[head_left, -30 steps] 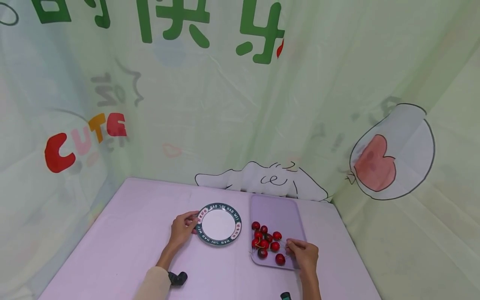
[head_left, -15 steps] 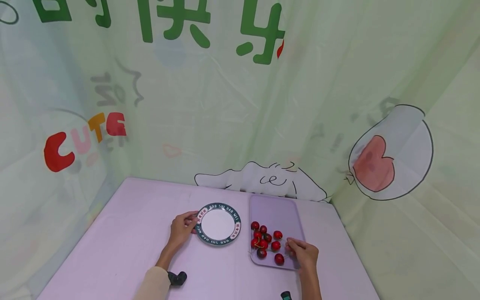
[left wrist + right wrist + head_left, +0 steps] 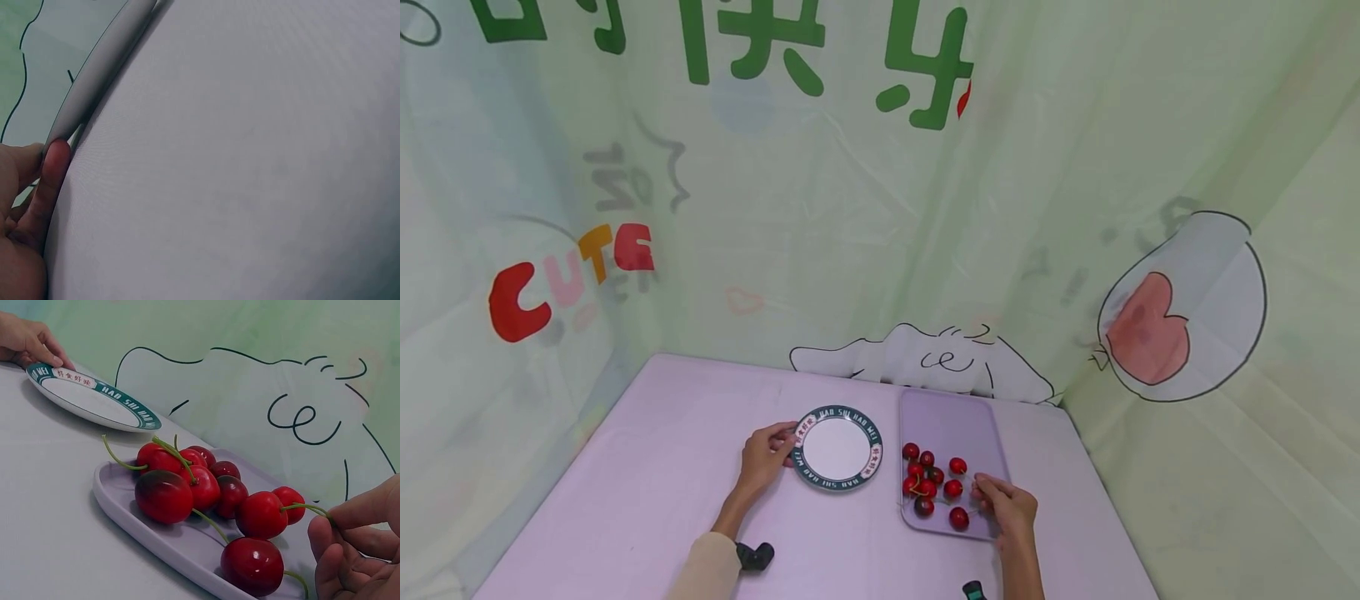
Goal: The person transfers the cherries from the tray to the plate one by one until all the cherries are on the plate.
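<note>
My left hand (image 3: 765, 457) pinches the left edge of a round white plate (image 3: 835, 483) with a dark green lettered rim, thumb on top and fingers underneath. In the left wrist view the fingertips (image 3: 57, 153) show under the plate's edge. Over the right side of a purple tray (image 3: 951, 417), my right hand (image 3: 1011, 504) pinches green stems (image 3: 306, 506) between thumb and forefinger. These stems run to a pair of red cherries, the nearer cherry (image 3: 259, 515) overlapping the farther one (image 3: 290, 501). Several other cherries (image 3: 925, 487) lie in the tray's front half, one cherry (image 3: 252, 565) close below the right fingers.
Plate and tray stand side by side on a pale lilac table (image 3: 647, 467). A printed curtain (image 3: 850, 208) rises behind the table's back edge. A dark object (image 3: 756, 557) sits by the left wrist, and a small dark object (image 3: 973, 590) at the front edge.
The two cherries nearest my right hand have shifted slightly toward the back of the tray, and the right fingertips have risen slightly. My left hand and the plate have stayed put.
</note>
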The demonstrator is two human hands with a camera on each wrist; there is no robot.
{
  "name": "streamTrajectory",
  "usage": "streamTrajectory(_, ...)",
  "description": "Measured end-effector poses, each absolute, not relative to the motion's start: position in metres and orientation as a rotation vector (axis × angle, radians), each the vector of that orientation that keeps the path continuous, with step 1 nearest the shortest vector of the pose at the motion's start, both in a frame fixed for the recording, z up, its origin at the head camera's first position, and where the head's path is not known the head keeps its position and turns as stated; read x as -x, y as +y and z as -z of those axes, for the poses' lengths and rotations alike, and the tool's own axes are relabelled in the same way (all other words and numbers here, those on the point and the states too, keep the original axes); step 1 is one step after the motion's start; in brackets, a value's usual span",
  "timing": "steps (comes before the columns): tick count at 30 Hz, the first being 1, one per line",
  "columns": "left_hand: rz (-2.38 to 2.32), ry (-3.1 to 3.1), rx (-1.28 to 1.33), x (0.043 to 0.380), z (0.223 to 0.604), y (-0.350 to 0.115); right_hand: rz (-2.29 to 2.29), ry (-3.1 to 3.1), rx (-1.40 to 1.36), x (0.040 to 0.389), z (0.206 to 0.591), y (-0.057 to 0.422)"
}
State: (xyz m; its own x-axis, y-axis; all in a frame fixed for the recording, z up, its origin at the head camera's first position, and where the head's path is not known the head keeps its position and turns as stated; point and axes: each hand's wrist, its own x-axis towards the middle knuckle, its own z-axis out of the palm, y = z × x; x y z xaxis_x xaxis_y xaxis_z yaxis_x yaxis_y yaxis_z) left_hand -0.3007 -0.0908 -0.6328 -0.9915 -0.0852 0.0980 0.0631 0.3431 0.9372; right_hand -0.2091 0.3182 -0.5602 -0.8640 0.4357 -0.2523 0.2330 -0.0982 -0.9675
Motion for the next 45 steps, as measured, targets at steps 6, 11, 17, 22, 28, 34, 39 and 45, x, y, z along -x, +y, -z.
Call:
streamTrajectory(6,1.737,-2.462,-0.014,0.301,0.631,-0.091,-2.136,-1.976,0.771,0.212,0.562,0.318)
streamTrajectory(11,1.735,-2.467,-0.014,0.299,0.627,-0.09,-2.159,-1.955,0.792,0.211,0.559,0.317)
streamTrajectory(17,1.721,-2.479,-0.029,0.298,0.624,-0.088,-2.209,-1.92,0.802,0.211,0.56,0.32)
streamTrajectory(22,1.691,-2.477,-0.03,0.297,0.626,-0.087,-2.243,-1.897,0.82,0.21,0.559,0.32)
streamTrajectory(28,1.685,-2.474,-0.013,0.298,0.625,-0.089,-2.27,-1.868,0.837,0.207,0.548,0.312)
streamTrajectory(34,1.688,-2.468,-0.005,0.301,0.625,-0.09,-2.28,-1.866,0.841,0.21,0.545,0.309)
streamTrajectory(39,1.707,-2.467,-0.017,0.3,0.627,-0.09,-2.271,-1.869,0.828,0.214,0.555,0.313)
streamTrajectory(45,1.725,-2.46,-0.014,0.299,0.631,-0.091,-2.287,-1.853,0.802,0.22,0.571,0.318)
